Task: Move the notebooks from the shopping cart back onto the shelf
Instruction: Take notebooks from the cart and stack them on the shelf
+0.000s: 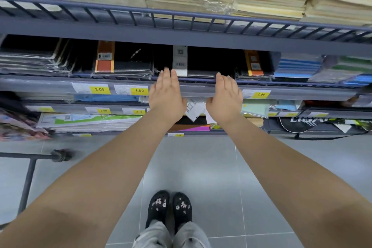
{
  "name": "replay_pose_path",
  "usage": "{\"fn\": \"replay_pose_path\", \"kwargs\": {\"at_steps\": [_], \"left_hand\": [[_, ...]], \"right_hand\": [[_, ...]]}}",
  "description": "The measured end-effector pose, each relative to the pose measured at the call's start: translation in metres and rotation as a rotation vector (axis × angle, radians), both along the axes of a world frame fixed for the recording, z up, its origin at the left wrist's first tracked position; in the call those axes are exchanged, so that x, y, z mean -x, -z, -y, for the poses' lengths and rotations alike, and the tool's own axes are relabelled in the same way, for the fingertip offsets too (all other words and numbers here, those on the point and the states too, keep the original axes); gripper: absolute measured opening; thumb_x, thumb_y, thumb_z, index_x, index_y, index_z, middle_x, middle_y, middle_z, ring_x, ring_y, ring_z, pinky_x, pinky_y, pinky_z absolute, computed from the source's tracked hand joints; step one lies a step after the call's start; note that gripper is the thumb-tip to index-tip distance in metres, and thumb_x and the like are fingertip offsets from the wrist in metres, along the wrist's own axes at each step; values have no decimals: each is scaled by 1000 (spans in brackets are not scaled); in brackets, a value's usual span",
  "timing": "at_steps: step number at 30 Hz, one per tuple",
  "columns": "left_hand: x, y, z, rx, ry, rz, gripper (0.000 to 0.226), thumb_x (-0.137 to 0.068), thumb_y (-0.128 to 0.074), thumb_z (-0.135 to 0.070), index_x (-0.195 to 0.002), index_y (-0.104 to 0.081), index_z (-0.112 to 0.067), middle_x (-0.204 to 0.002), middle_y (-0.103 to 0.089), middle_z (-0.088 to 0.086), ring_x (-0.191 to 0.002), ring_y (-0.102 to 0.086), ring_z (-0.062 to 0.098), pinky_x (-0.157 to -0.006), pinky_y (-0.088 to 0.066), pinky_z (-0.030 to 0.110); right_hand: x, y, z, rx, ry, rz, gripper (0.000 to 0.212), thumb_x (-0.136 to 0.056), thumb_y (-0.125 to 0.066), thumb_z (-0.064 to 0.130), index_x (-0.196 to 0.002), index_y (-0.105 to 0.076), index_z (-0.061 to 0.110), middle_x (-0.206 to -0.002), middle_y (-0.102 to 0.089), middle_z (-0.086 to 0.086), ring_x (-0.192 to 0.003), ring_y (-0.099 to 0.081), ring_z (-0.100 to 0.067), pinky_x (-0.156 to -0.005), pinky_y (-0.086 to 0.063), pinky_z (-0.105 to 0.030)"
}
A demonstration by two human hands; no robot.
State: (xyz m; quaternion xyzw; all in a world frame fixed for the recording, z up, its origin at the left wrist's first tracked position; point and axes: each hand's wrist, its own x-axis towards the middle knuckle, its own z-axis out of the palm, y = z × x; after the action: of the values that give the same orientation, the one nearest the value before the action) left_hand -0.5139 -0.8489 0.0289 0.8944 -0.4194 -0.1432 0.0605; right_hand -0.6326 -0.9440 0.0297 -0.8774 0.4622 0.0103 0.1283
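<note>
Black notebooks [211, 62] lie just beyond the straight, empty fingers of the left hand [167, 94] and right hand [225, 97]; an even push probably seats them squarely.

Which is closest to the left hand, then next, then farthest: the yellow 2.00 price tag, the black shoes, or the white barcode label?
In the head view, from the left hand:
1. white barcode label, just ahead of it.
2. yellow 2.00 price tag, off to its left.
3. black shoes, far below on the floor.
</note>
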Motion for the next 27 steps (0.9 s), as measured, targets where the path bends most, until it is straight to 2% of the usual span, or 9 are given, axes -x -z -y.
{"fn": "replay_pose_path", "kwargs": {"at_steps": [4,9,13,16,18,21,22,24,27], "left_hand": [[3,-4,-10,19,16,-57,80,-94,-44,-36,-151,4,-9,-160,10,9,-147,8,24,-118,-8,42],[5,-3,-51,116,-59,-103,80,-91,-50,-32,-152,-3,-11,-161,1,6,-148,3,22,-118,-12,42],[-18,5,-97,191,-109,5,81,-86,-56,-25,-151,-12,-7,-160,-6,12,-147,-6,29,-116,-14,45],[-46,10,-118,208,-146,79,90,-82,-61,-26,-151,-8,-6,-159,-1,15,-147,-3,32,-116,-11,49],[-68,12,-122,199,-136,99,93,-80,-61,-24,-151,-4,-6,-159,3,16,-147,0,32,-117,-10,50],[-95,15,-120,213,-38,89,89,-80,-56,-19,-151,-5,-5,-159,1,17,-147,0,33,-118,-11,49],[-102,16,-117,229,-9,87,87,-80,-56,-19,-151,-7,-5,-159,-2,17,-147,-2,33,-119,-10,48],[-113,15,-111,272,8,77,83,-82,-57,-22,-151,-13,-6,-158,-11,17,-146,-8,34,-118,-13,47],[-121,13,-109,511,-63,38,67,-83,-58,-25,-142,-35,-3,-146,-35,20,-137,-31,35,-108,-29,46]], "right_hand": [[3,-5,-10,-6,-57,-20,74,-90,-47,20,-152,-9,13,-161,-7,-4,-148,1,-21,-118,-7,-40],[-4,-7,-40,-39,-245,-8,75,-90,-45,18,-153,-4,14,-161,1,-3,-148,6,-21,-119,-2,-37],[-31,-9,-71,-65,-346,50,77,-89,-48,17,-152,-3,14,-161,2,-5,-148,6,-22,-120,0,-37],[-54,-2,-94,20,-418,101,80,-86,-53,16,-152,-9,16,-161,-3,-7,-149,1,-26,-119,-2,-40],[-71,3,-103,79,-424,123,81,-84,-56,16,-152,-11,17,-161,-3,-8,-148,-2,-27,-117,0,-39],[-95,12,-108,84,-352,69,84,-87,-55,20,-153,-3,19,-161,6,-7,-148,5,-25,-118,1,-40],[-101,15,-108,100,-319,81,83,-86,-55,19,-153,-4,18,-161,4,-7,-148,3,-25,-118,-2,-41],[-109,18,-107,129,-258,192,77,-83,-57,16,-151,-20,14,-160,-13,-10,-147,-12,-28,-117,-14,-43],[-114,20,-104,133,-102,474,53,-89,-59,18,-138,-44,8,-146,-42,-14,-136,-39,-31,-109,-34,-46]]}}
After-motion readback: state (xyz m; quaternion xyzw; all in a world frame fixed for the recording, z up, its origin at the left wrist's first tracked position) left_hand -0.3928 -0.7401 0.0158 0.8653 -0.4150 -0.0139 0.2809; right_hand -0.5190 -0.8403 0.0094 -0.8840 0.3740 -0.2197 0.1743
